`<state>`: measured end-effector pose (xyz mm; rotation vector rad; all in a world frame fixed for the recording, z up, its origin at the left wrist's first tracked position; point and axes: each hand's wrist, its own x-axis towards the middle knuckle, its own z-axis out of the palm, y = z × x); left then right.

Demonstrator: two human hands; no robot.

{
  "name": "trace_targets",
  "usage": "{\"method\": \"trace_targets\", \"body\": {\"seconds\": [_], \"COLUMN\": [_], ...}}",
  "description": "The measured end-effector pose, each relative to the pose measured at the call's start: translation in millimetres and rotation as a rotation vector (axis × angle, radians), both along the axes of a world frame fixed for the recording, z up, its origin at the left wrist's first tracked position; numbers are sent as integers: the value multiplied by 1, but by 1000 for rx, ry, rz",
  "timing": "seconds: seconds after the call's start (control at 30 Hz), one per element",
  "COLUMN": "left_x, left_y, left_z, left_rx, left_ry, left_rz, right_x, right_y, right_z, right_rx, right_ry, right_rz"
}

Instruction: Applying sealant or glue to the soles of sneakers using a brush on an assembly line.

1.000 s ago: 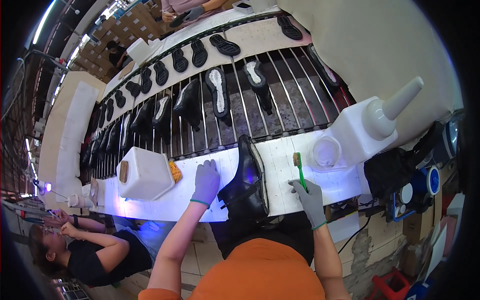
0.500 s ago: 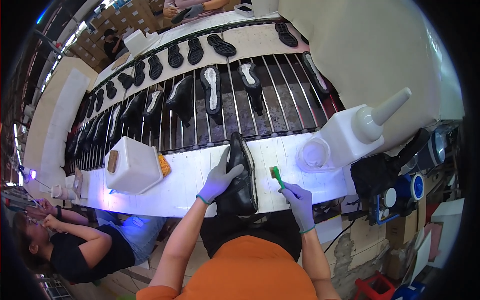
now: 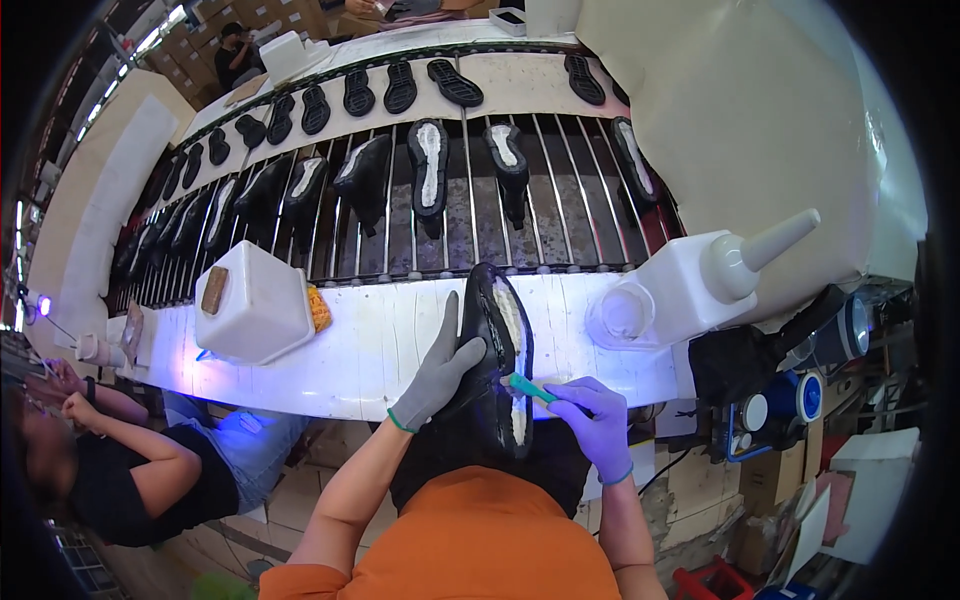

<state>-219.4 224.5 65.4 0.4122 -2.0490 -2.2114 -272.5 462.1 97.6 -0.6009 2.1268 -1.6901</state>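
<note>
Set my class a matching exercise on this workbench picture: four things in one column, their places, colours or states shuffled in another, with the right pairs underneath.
Things
1. Left hand
2. Right hand
3. Brush
4. Black soles

Descriptions
A. Green
B. In a row on the pale strip
C. Thumb on the boot
D. Gripping a handle

Right pairs: 1-C, 2-D, 3-A, 4-B

Left grip [image 3: 437,375]: grey, edged in green at the cuff [image 3: 401,419]. Right grip [image 3: 597,420]: violet-grey, likewise edged in green. Boot [image 3: 491,340], between the grips: black, its underside lined with an off-white strip [image 3: 511,315]. Brush [image 3: 531,388], at the right grip: coloured green. Tabletop [image 3: 385,335], beyond the grips: white, tinged violet left of the left grip. Soles [image 3: 400,88], farther beyond: black, patterned with treads.
</note>
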Motion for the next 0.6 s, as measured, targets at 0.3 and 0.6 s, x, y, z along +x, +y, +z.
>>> {"method": "trace_targets", "body": {"seconds": [0.3,0.6], "left_x": [9,12], "left_y": [11,19], "left_z": [41,59], "left_rx": [-75,-343], "left_ry": [-69,-24], "left_rz": [-131,-155], "right_x": [-18,-36], "right_y": [-7,-15], "right_z": [18,35], "right_rx": [-9,10], "right_ry": [174,275], "right_rz": [-57,-65]}}
